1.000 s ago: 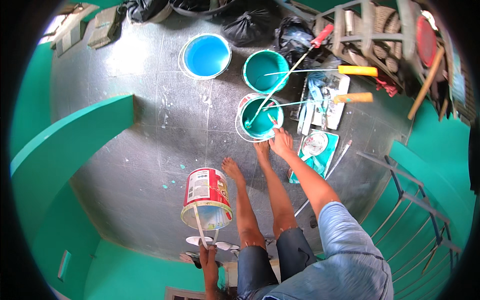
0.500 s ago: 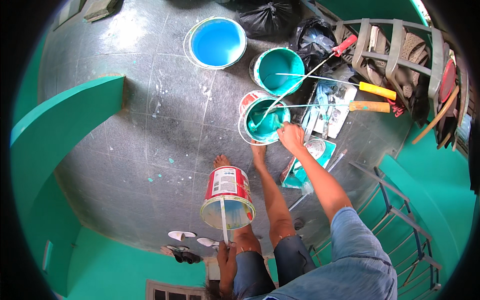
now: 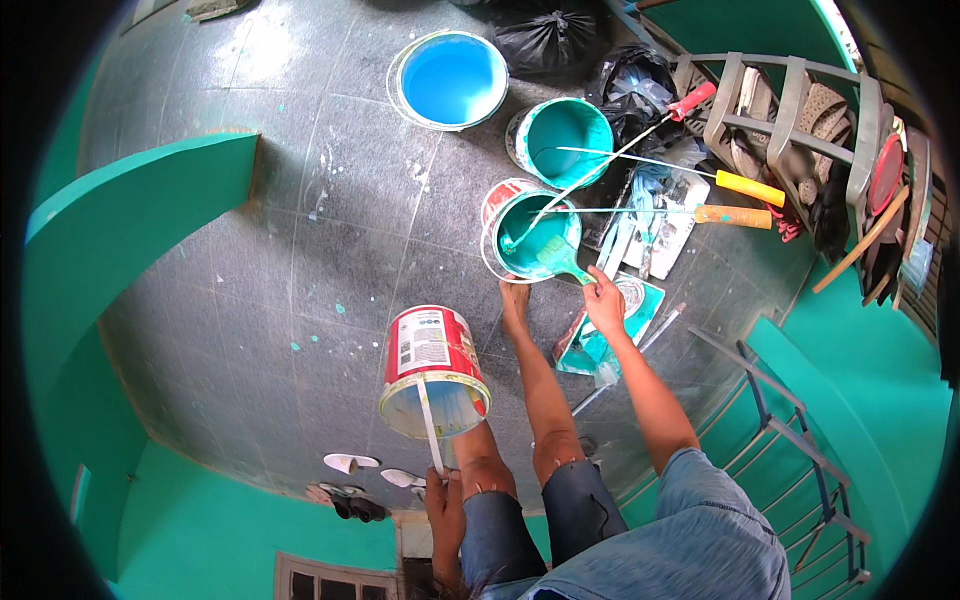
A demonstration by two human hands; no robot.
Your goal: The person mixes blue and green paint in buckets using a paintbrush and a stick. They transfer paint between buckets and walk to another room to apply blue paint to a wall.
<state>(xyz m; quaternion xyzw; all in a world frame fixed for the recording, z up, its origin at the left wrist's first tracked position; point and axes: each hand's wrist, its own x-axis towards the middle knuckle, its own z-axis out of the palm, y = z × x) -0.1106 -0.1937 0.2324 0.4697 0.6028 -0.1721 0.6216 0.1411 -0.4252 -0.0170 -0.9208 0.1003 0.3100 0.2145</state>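
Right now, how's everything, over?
Left grip: red bucket, by handle. Right grip: green brush, at teal paint bucket. Red-handled rod, orange-handled rod extend over it.

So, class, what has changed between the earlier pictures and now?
The right hand has drawn back from the nearer teal bucket toward the body, holding the brush, so more of its handle shows. The red bucket has swung rightward overall and now hides the left foot. Unchanged: the left hand holds the red bucket's white handle; the blue-filled bucket stands where it was.
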